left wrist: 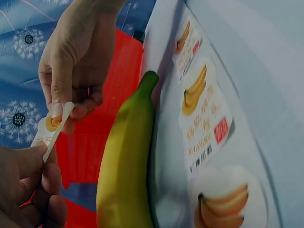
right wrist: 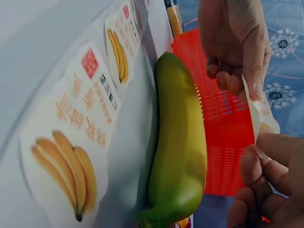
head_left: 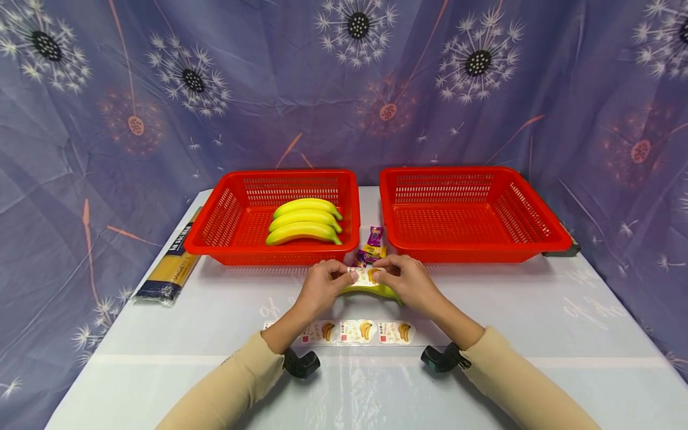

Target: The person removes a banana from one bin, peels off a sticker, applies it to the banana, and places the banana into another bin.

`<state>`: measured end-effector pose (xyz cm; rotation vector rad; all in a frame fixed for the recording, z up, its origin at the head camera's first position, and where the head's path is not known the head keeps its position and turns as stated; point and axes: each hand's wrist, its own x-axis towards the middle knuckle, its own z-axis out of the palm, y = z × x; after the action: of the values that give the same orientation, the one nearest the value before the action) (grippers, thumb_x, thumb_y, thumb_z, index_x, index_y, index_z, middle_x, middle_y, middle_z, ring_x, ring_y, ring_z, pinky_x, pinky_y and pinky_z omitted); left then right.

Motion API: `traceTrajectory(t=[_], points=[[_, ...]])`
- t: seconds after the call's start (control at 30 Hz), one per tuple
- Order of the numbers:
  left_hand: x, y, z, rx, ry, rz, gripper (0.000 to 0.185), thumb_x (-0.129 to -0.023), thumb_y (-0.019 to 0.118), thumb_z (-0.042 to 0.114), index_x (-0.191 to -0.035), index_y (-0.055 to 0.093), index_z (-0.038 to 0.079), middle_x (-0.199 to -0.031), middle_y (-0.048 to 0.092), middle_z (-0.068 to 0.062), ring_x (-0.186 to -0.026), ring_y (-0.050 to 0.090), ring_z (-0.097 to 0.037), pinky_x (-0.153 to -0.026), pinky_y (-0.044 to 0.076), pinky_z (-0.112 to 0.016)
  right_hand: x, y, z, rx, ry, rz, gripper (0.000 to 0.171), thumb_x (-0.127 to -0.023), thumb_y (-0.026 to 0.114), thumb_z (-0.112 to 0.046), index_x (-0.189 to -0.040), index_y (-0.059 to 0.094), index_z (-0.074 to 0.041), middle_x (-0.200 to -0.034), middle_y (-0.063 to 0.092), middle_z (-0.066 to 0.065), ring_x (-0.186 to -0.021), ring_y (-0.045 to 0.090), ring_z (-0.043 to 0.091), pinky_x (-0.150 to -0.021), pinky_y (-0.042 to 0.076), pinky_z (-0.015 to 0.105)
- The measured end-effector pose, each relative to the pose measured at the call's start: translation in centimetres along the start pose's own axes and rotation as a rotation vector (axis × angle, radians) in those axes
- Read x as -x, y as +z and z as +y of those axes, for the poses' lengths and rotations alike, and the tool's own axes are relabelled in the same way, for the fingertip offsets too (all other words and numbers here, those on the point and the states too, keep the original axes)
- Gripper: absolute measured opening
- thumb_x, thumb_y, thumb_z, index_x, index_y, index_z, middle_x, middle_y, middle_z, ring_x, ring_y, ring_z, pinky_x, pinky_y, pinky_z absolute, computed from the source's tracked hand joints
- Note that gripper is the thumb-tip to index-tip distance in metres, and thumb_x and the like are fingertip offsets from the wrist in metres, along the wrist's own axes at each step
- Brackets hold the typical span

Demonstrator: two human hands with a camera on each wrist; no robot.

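Note:
My left hand [head_left: 340, 275] and my right hand [head_left: 386, 272] both pinch one small white banana sticker [head_left: 364, 275] between them, just above a yellow-green banana [head_left: 378, 292] that lies on the table. In the left wrist view the sticker [left wrist: 52, 130] is held edge-on beside the banana [left wrist: 126, 161]. The right wrist view shows the same sticker [right wrist: 256, 114] right of the banana [right wrist: 178, 152]. A strip of more banana stickers [head_left: 357, 331] lies flat on the table, nearer to me than the banana.
Two red baskets stand at the back: the left basket [head_left: 279, 258] holds three bananas [head_left: 304, 221], the right basket [head_left: 473, 255] holds nothing. Candy packets [head_left: 372, 245] lie between them. A spaghetti pack [head_left: 172, 266] lies at the table's left edge.

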<state>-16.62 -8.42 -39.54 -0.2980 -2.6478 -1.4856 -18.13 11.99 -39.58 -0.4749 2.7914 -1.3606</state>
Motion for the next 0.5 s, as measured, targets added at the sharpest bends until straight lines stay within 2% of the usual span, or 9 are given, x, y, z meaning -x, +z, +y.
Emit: traceTrajectory(t=[0.23, 0.3, 0.5], points=[[-0.5, -0.5, -0.6, -0.058, -0.027, 0.028, 0.019, -0.083, 0.071, 0.024, -0.076, 0.067, 0.006, -0.071, 0.061, -0.004, -0.068, 0.047, -0.012, -0.061, 0.039, -0.024, -1.4, 0.6, 0.2, 0.053, 0.051, -0.042, 0.019, -0.082, 0.071, -0.029, -0.081, 0.069, -0.011, -0.073, 0.061, 0.001, -0.066, 0.047, 0.013, -0.058, 0.039, 0.026], [-0.6, -0.5, -0.8, -0.116, -0.008, 0.038, 0.02, -0.083, 0.07, 0.025, -0.075, 0.067, 0.007, -0.07, 0.061, -0.003, -0.068, 0.047, -0.013, -0.062, 0.038, -0.025, -1.7, 0.8, 0.4, 0.073, 0.043, -0.058, 0.02, -0.082, 0.071, -0.031, -0.079, 0.069, -0.012, -0.071, 0.06, -0.001, -0.064, 0.046, 0.012, -0.056, 0.038, 0.025], [-0.9, -0.2, -1.4, -0.348, 0.114, 0.09, 0.022, -0.083, 0.069, 0.03, -0.072, 0.068, 0.011, -0.068, 0.064, -0.001, -0.07, 0.055, -0.019, -0.075, 0.039, -0.035, -2.1, 1.4, 0.4, 0.192, -0.022, -0.041, 0.023, -0.082, 0.071, -0.033, -0.068, 0.064, -0.015, -0.061, 0.055, -0.005, -0.057, 0.043, 0.01, -0.053, 0.034, 0.024]])
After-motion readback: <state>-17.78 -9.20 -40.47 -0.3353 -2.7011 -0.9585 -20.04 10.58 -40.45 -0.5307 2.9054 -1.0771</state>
